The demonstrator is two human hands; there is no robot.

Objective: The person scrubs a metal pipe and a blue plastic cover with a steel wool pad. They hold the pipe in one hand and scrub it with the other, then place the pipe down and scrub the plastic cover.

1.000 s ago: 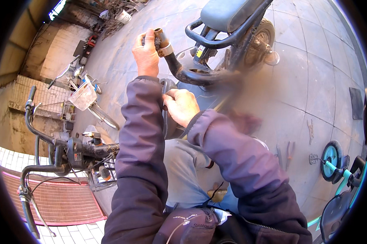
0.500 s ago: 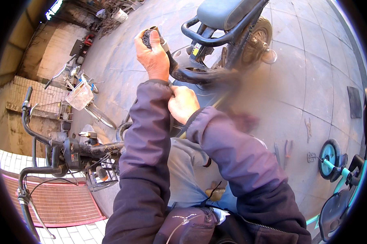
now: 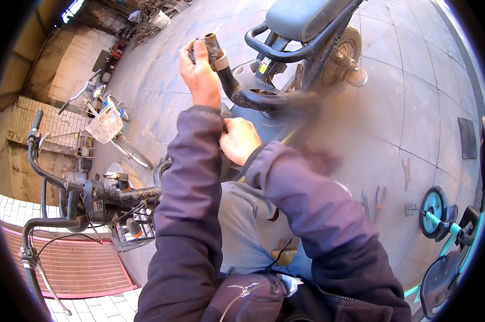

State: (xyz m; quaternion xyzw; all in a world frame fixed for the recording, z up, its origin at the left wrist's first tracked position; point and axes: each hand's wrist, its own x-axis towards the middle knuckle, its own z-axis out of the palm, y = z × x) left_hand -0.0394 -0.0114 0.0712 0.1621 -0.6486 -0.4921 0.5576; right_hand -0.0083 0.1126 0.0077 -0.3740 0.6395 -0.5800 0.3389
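In the head view, the left hand (image 3: 201, 75) clasps a dark crumpled wad (image 3: 213, 50) against a bent black tube (image 3: 246, 99), above its pale collar (image 3: 221, 63). The right hand (image 3: 241, 140) is curled; whether it grips anything cannot be told. The tube is near a scooter seat (image 3: 309, 20), well in from the floor's (image 3: 392, 96) right edge.

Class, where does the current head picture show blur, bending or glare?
Head view: a hazy smear blurs the right end of the bent black metal tube; head view: joints between the square grey floor tiles curve near the right rim; head view: a small bright white patch glares at upper left.
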